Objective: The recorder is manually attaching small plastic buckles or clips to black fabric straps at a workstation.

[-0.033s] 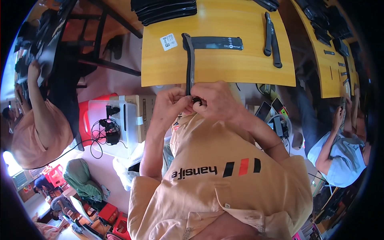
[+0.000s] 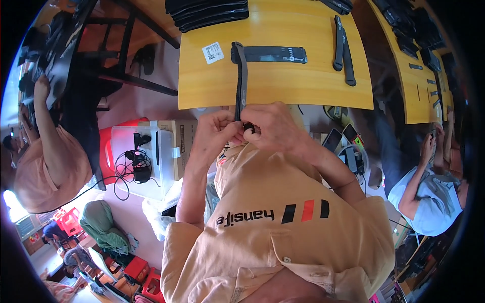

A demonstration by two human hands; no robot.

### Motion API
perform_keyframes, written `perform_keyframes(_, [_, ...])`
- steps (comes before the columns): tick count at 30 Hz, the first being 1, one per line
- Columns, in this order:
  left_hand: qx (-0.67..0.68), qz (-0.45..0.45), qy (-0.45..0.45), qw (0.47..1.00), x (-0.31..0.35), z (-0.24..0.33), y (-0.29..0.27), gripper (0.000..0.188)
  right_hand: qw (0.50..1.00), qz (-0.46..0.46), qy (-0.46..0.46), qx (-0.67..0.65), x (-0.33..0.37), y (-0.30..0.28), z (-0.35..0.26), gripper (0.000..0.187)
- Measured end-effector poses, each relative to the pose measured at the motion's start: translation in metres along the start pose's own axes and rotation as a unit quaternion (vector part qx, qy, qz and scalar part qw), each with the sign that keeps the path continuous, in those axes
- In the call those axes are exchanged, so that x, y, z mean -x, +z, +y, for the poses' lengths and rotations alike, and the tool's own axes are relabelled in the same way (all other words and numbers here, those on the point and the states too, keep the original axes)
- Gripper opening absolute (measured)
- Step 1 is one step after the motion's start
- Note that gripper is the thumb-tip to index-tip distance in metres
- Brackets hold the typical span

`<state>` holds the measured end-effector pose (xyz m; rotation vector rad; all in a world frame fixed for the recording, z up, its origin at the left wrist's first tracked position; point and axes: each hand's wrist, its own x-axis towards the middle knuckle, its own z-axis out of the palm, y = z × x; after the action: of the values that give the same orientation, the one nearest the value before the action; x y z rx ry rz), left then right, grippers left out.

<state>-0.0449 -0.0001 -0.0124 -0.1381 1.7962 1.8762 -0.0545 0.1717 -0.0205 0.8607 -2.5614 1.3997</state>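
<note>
My left hand and my right hand meet at the table's front edge. Between them they pinch the near end of a dark strap, which runs back from the fingers over the edge onto the tabletop. My left fingers grip it from its left side. My right fingers are curled round a small black end piece, mostly covered by the hand. Beyond the hands, the strap's far end lies over the left end of a flat black band with white marks.
A yellow table lies ahead. It bears a stack of black pouches, a white label and two dark straps. A clear bin with black cabled devices stands left. Other people sit on both sides, one in light blue.
The strap's far part has shifted very slightly right and bows a little more. My hands stay in nearly the same place.
</note>
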Motion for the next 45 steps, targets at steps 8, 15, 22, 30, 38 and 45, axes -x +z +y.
perform_keyframes(8, [0.004,-0.014,-0.012,1.0,-0.007,-0.003,0.001,0.016,0.998,-0.055,-0.016,0.026,-0.002,0.003,0.01,0.01])
perform_keyframes(15, [0.022,-0.024,-0.02,0.999,-0.007,-0.003,-0.001,0.017,0.997,-0.077,-0.004,0.026,-0.002,0.003,0.011,0.011])
perform_keyframes(22, [0.0,-0.021,-0.012,1.0,-0.008,-0.008,-0.001,0.017,0.995,-0.035,-0.069,0.068,0.004,0.012,0.017,0.013])
perform_keyframes(30, [-0.043,0.01,-0.004,0.999,-0.006,-0.03,0.003,0.012,0.985,-0.071,-0.06,0.143,0.015,0.023,0.012,0.029])
perform_keyframes(38, [0.035,0.083,0.026,0.996,0.002,-0.045,0.013,0.014,0.978,-0.087,-0.092,0.164,0.016,0.017,0.01,0.025])
perform_keyframes(45, [0.083,0.08,0.008,0.993,0.003,-0.035,0.015,0.016,0.999,0.013,-0.026,0.035,0.017,0.007,0.006,0.026])
